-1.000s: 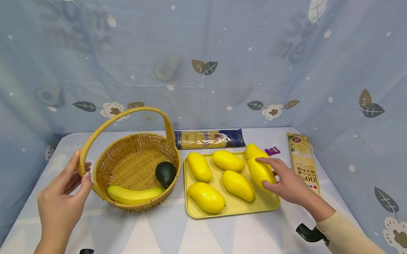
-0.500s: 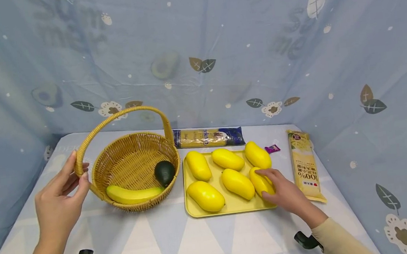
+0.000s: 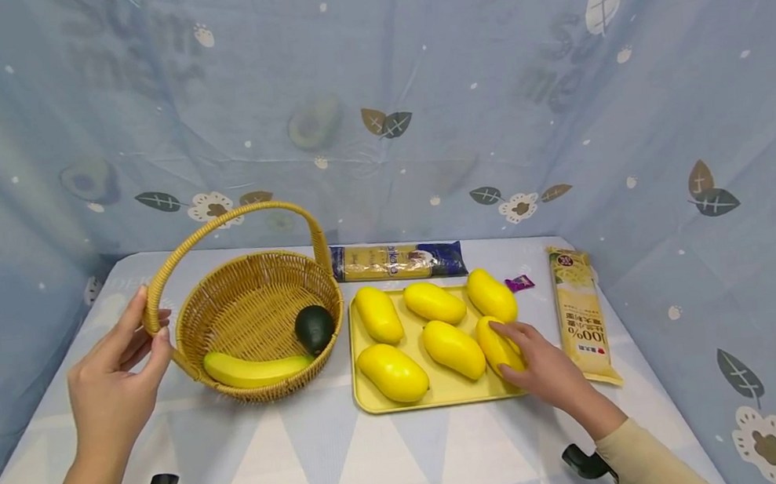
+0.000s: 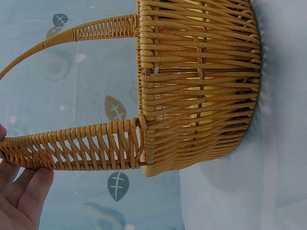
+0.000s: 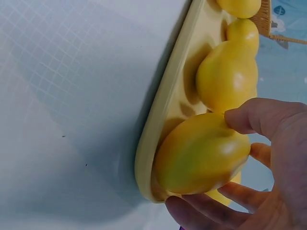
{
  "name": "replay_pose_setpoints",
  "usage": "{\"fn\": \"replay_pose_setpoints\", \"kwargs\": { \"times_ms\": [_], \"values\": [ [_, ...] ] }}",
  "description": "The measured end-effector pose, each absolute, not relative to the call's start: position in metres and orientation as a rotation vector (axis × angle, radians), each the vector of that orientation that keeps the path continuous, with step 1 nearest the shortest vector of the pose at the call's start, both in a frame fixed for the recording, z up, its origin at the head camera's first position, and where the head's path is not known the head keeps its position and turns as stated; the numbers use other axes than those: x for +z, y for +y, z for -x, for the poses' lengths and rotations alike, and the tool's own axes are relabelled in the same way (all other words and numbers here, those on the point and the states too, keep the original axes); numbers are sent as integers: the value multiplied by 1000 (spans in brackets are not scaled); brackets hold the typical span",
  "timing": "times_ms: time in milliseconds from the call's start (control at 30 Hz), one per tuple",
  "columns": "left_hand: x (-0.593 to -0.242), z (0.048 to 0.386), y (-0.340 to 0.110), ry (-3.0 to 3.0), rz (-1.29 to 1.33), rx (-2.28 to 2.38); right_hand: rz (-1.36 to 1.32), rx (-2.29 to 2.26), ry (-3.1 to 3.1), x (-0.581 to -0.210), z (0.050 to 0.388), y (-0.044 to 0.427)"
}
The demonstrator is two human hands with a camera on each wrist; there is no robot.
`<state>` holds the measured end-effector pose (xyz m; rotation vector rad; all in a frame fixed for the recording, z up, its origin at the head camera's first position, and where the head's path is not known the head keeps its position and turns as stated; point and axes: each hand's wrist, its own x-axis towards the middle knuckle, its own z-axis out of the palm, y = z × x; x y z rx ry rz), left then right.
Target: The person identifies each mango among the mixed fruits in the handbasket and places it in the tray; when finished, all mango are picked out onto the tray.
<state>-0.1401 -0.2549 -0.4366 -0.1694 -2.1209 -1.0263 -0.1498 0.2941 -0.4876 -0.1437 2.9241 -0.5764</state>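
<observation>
My left hand [image 3: 113, 385] pinches the handle [image 4: 72, 146] of a round wicker basket [image 3: 188, 334] near its left end. In the basket lie a yellow banana [image 3: 252, 370] and a dark green avocado [image 3: 315, 330]. At the front right corner of a yellow tray [image 3: 447, 400], my right hand [image 3: 550, 367] grips a yellow mango [image 5: 201, 158] between thumb and fingers. That mango sits on the tray, as the right wrist view shows. Several other mangoes lie there too, such as one at the back right [image 3: 491, 296] and one in the middle [image 3: 454, 351].
Behind the tray lies a blue and gold pasta packet [image 3: 390, 262]. A yellow noodle packet [image 3: 583, 316] lies to its right, and a small purple wrapped candy [image 3: 519, 283] near the back right corner. Patterned blue curtain [image 3: 373, 101] surrounds the table on the far sides.
My right hand has lowered the mango onto the front right corner of the tray, uncovering the mango behind it. The left hand stays at the basket handle.
</observation>
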Motion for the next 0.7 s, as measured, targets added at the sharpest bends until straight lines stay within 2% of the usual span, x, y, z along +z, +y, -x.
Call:
{"fn": "replay_pose_setpoints", "kwargs": {
  "times_ms": [433, 700],
  "values": [
    [-438, 140, -254, -2141, 136, -1022, 165, -578, 2990, -481, 147, 298],
    [-455, 126, -273, -2274, 8, -936, 171, -596, 3016, -473, 154, 299]
  ]
}}
